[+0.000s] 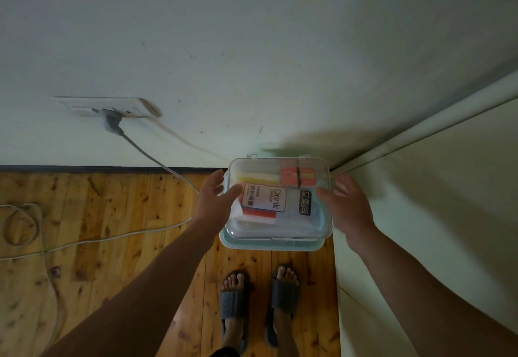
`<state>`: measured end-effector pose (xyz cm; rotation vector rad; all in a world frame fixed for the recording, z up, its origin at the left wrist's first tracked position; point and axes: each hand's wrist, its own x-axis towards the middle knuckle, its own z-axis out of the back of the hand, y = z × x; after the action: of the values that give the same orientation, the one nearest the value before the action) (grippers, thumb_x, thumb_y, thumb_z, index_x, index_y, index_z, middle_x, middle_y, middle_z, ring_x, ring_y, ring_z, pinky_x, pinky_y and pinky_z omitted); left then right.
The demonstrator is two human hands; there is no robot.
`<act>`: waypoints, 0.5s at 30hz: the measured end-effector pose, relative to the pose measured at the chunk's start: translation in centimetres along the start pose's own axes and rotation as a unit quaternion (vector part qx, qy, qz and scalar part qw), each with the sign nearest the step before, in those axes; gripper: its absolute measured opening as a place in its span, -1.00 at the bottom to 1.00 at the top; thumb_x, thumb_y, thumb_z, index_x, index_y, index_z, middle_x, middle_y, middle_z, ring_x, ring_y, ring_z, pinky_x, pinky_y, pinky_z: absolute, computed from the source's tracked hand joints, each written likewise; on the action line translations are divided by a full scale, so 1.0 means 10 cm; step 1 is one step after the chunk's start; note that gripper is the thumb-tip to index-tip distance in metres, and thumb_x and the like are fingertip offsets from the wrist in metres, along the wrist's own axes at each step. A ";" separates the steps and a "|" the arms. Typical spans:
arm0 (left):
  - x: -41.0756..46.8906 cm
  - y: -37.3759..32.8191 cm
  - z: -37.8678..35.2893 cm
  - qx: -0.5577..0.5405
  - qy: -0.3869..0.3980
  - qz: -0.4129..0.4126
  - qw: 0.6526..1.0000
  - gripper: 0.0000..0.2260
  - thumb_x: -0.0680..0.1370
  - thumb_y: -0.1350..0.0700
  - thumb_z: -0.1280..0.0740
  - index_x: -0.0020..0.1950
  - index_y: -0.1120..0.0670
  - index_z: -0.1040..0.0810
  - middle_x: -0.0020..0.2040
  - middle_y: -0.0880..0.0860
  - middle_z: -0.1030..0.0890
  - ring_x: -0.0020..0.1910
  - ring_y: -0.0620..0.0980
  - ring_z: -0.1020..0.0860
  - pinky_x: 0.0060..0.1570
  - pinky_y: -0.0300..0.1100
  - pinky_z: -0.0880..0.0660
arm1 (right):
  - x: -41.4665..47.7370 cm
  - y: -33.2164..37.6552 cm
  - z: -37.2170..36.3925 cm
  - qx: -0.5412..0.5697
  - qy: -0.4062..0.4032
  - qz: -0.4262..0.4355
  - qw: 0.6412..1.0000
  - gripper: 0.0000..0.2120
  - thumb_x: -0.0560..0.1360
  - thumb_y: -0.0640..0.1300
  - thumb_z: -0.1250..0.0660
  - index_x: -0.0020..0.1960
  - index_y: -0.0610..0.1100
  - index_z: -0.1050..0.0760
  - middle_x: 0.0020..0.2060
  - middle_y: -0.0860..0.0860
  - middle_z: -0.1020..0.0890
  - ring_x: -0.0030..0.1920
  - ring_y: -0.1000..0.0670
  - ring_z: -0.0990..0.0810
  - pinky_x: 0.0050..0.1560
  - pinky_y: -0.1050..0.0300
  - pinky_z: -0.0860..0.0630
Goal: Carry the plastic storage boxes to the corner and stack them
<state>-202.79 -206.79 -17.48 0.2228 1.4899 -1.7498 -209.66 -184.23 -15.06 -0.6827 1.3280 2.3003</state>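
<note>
Head view: the clear storage box (280,211) sits dead ahead of me, already on top of a teal box (272,246), tucked into the corner where the wall (252,76) meets a pale panel (420,216) on my right. Its long side runs across me, left to right, squarely between my hands. My left hand (215,199) is at one end and my right hand (347,208) at the other, equally near. Fingers are straight and spread, gripping nothing. Whether they touch the lid I cannot tell.

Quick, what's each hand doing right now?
Left hand: open, fingers straight beside the clear box, gripping nothing.
Right hand: open, beside it too.
</note>
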 end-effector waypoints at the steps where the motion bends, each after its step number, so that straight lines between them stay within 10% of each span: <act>1: -0.02 -0.03 0.03 0.009 0.000 -0.009 1.000 -0.52 0.54 0.05 -0.38 0.44 -0.02 -0.34 0.18 -0.11 -0.46 0.14 -0.11 -0.41 0.00 -0.17 -0.40 | -0.03 0.02 0.01 0.002 -0.003 0.003 1.000 -0.44 0.49 -0.07 -0.40 0.45 -0.04 -0.32 0.36 -0.02 -0.47 0.31 -0.04 -0.47 0.24 -0.10 -0.47; 15: -0.34 -0.65 0.39 0.080 0.016 -0.113 0.990 -0.45 0.53 -0.10 -0.36 0.48 -0.09 -0.29 0.45 -0.03 -0.37 0.38 -0.04 -0.36 0.28 0.00 -0.38 | -0.48 0.51 -0.03 0.036 0.001 0.046 0.998 -0.48 0.49 -0.08 -0.41 0.41 -0.08 -0.38 0.35 -0.09 -0.48 0.30 -0.07 -0.47 0.05 0.05 -0.52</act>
<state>-203.46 -208.80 -9.49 0.1689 1.4432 -2.0586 -208.57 -187.28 -8.88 -0.6126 1.4655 2.3107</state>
